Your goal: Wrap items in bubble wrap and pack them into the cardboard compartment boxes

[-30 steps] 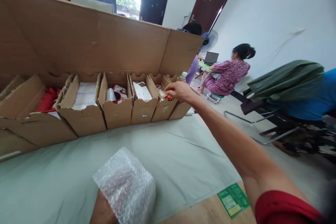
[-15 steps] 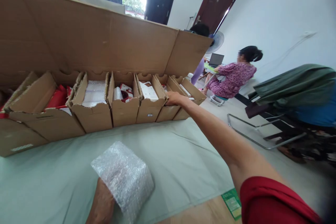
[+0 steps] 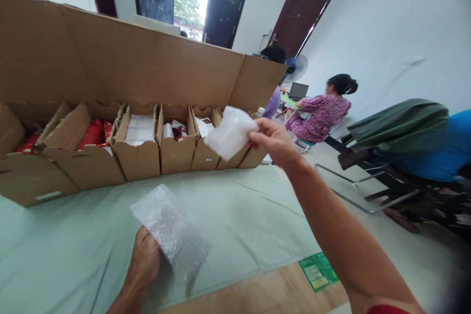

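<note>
My right hand (image 3: pixel 274 143) pinches a small white translucent bag (image 3: pixel 230 132) and holds it in the air in front of the right end of a row of open cardboard boxes (image 3: pixel 140 159). My left hand (image 3: pixel 145 261) grips a sheet of bubble wrap (image 3: pixel 171 230) low over the pale green table cover (image 3: pixel 239 216). The boxes hold red packets (image 3: pixel 93 133), white packs and small printed cartons. A tall cardboard flap (image 3: pixel 128 64) stands behind the row.
A green card (image 3: pixel 318 271) lies on the wooden table edge at the front. To the right a person in a floral dress (image 3: pixel 320 110) sits by a laptop and a fan. A chair draped in green cloth (image 3: pixel 399 125) stands closer.
My right hand has pulled back from the right-hand box and come up holding a white bag. The bubble wrap in my left hand has tilted and flattened.
</note>
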A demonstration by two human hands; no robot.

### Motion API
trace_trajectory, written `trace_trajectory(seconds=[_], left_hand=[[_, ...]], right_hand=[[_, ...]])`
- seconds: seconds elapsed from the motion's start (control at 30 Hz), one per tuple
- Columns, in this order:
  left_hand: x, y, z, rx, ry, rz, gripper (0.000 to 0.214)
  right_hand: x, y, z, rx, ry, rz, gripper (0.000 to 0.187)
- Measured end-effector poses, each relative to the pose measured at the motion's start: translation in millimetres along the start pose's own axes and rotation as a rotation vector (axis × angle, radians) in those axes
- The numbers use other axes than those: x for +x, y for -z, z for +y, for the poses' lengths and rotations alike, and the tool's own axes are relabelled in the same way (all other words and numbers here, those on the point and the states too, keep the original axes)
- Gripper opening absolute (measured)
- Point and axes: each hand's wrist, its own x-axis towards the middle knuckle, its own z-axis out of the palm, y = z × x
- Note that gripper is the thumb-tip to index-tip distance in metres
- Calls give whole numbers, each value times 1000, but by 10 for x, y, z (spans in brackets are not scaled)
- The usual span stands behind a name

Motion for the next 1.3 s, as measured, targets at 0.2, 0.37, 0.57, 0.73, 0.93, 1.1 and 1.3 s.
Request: trace_trajectory(seconds=[0.2,0.37,0.57,0.73,0.93,1.1,1.3], left_hand=[[-69,-66,202,-391,229,-158,53],[-84,-90,136,-232,218,-153,73],[-22,-92,50,-126,254,-97,74],[23,-61,-63,-118,252,-90,65],[73,-32,-119,-112,268,-105,62],[76,-21,-94,-89,251,-103,58],[93,1,-111,-89,248,-139,48]], right_hand=[[-819,-1231,194,227,-217,-567,23],[-773,-1535,219,-391,-83,-563,20],[478,-882,-210,-822,-2,-210,31],[1312,-956,-149,-1019,-239,-653,32],[1372,-1073,-28,-1087,-268,-824,31],[1289,-1084,-6,-1057,-326,-970,37],[1268,-1007,-65,-1046,-309,-955,46]])
